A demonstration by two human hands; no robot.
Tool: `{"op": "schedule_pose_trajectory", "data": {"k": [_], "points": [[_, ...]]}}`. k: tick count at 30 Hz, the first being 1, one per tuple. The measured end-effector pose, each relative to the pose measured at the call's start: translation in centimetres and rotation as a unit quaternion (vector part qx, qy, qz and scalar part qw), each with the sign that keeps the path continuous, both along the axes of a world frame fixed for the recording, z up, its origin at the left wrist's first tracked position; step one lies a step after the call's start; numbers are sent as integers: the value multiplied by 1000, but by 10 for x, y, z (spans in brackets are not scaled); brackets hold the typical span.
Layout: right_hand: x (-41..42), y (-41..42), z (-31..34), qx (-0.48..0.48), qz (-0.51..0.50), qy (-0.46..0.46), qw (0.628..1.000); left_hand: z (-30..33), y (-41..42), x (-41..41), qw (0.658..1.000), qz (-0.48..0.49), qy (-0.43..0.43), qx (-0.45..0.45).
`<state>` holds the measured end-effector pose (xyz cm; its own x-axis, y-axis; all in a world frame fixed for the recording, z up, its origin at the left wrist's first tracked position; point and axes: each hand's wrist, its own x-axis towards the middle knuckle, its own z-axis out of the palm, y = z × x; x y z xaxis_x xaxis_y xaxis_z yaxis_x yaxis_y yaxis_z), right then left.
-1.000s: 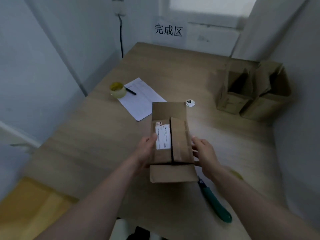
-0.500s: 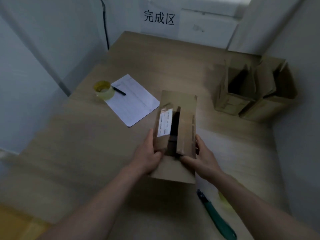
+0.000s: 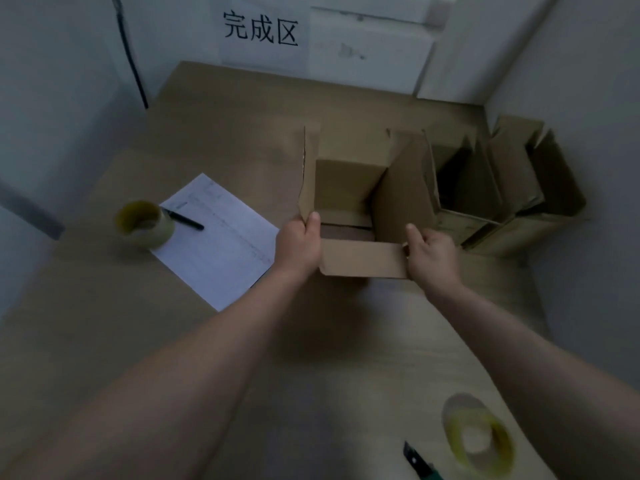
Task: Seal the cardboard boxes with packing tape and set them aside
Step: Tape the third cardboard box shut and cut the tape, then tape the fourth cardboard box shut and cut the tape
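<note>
Wooden table [image 3: 138, 341]: you hold the cardboard box [image 3: 349, 188] at twelve o'clock, left hand [image 3: 299, 242] and right hand [image 3: 431, 254] apparently pinching its flaps wide, probably for folding; tape roll [image 3: 478, 433] waits at five o'clock.

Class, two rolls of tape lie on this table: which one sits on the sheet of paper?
The far-left tape roll, overlapping the paper beside the pen; the other roll lies on bare table, near right.

Only one legible text: "完成区" printed in large black characters on a white sign [image 3: 260, 31] fixed to the far wall above the tabletop [image 3: 104, 323]. Faint printed lines are seen on the paper sheet [image 3: 221, 244], too small to be read. No markings can be read on the cardboard box [image 3: 360, 202].
</note>
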<state>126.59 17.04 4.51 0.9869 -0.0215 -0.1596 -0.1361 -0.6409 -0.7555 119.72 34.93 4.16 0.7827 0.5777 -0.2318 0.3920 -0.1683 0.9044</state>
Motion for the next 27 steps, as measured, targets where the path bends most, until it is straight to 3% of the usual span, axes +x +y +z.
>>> {"op": "schedule_pose_trajectory", "data": {"k": [5,11,16,20,27], "points": [[47,17,8,-1,-71,39,997,-10,9,65,994,-49,19,-92],[66,25,3,94,-137,65,984,-35,8,117,988,-115,-6,-102],[69,28,-3,114,-154,37,981,-45,10,134,984,-138,-11,-109],[64,24,-7,103,-146,13,984,-16,8,108,986,-155,-1,-57],[23,13,1,-6,-71,-37,997,-5,5,42,973,-151,19,172]]}}
